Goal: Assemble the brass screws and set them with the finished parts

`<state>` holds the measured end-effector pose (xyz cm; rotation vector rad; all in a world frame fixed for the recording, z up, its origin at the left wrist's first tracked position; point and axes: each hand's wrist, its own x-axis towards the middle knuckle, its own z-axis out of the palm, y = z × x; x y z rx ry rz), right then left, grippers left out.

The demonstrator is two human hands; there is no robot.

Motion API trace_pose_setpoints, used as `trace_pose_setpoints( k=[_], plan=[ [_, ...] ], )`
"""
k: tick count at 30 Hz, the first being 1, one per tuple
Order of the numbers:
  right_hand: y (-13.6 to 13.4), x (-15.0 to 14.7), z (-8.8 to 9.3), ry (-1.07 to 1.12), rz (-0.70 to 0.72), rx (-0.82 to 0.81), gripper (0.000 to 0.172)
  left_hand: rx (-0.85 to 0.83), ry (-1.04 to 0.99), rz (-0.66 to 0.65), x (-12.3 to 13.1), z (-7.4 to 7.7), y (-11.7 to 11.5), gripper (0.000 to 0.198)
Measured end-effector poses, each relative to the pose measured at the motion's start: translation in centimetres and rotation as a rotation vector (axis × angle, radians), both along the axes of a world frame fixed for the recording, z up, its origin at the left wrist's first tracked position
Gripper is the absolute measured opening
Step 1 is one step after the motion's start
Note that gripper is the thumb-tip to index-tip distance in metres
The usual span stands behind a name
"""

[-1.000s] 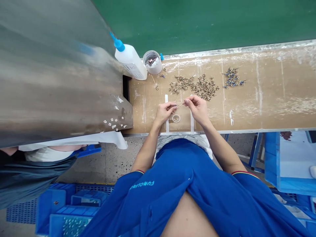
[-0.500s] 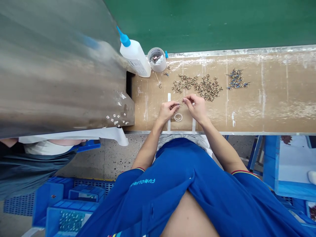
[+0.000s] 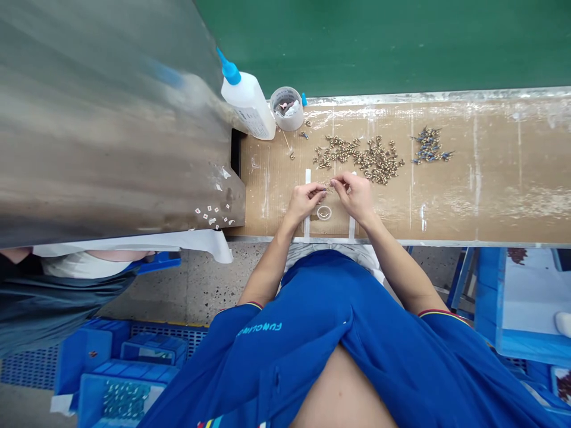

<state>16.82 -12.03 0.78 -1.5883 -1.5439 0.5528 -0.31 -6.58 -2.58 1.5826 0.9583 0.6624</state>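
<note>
My left hand (image 3: 307, 198) is pinched closed over the cardboard, its fingertips pointing right. Close beside it, my right hand (image 3: 355, 191) pinches too, thumb against forefinger. Something tiny shows at the fingertips between them, too small to name. Just below the hands lies a small clear round cap or dish (image 3: 324, 213), with a white tape strip (image 3: 307, 202) to its left. Beyond my right hand spreads a loose pile of small gold-coloured metal parts (image 3: 379, 160). Farther right is a smaller cluster of similar parts with blue pieces (image 3: 430, 145).
A white squeeze bottle (image 3: 250, 107) with a blue nozzle stands at the back left, beside a round tub (image 3: 288, 110) holding scraps. A metal panel (image 3: 134, 148) bounds the left side. Blue crates (image 3: 129, 386) sit on the floor; another person's clothing (image 3: 57, 303) shows at left.
Both hands stay close together, with hardly any shift at the fingertips. The whole view has moved slightly.
</note>
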Motion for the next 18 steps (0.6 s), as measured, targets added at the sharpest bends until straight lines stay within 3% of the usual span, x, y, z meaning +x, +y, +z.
trace_pose_setpoints(
  k=[10,18],
  plan=[
    [-0.17,-0.21,0.00,-0.081,0.044,0.043,0.054,-0.020,-0.111,-0.012,-0.25,-0.87,0.06,0.021],
    [-0.13,-0.86,0.05,-0.010,-0.015,0.061,0.056,-0.024,-0.121,-0.001,-0.27,-0.93,0.04,0.023]
  ],
)
